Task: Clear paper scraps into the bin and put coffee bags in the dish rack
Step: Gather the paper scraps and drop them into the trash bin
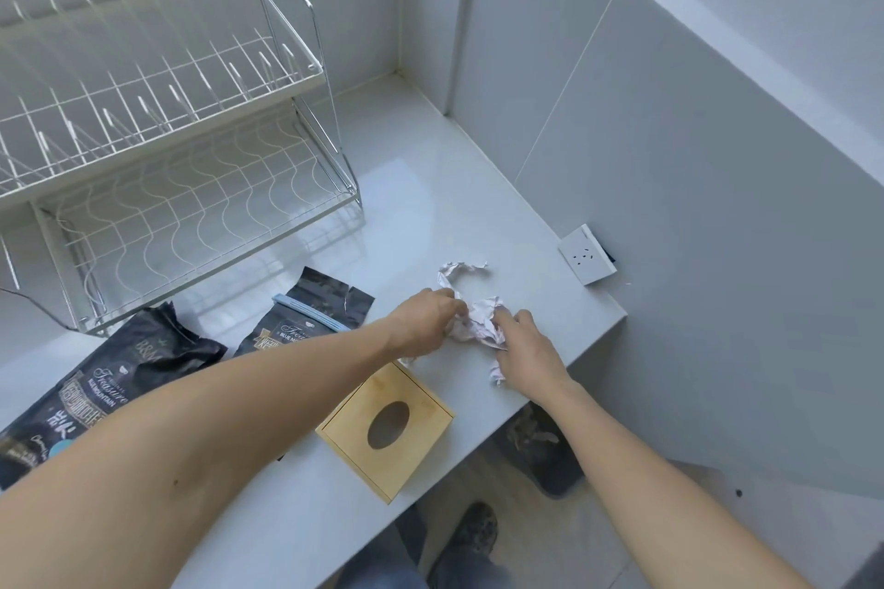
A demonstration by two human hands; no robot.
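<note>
Crumpled white paper scraps (480, 325) lie on the grey counter (430, 215) near its right edge. My left hand (423, 318) and my right hand (524, 344) both close on this wad from either side. Another scrap (459, 270) lies just behind it, and a small one (497, 375) lies under my right wrist. Two black coffee bags lie flat to the left: a large one (95, 378) and one with a blue clip (296, 325). The white two-tier wire dish rack (158, 134) stands at the back left, with nothing on its tiers.
A wooden tissue box (387, 430) sits at the counter's front edge below my hands. A white wall socket (586, 254) is on the right wall. A dark bin (540, 445) with paper in it stands on the floor under the counter edge, near my shoe (471, 536).
</note>
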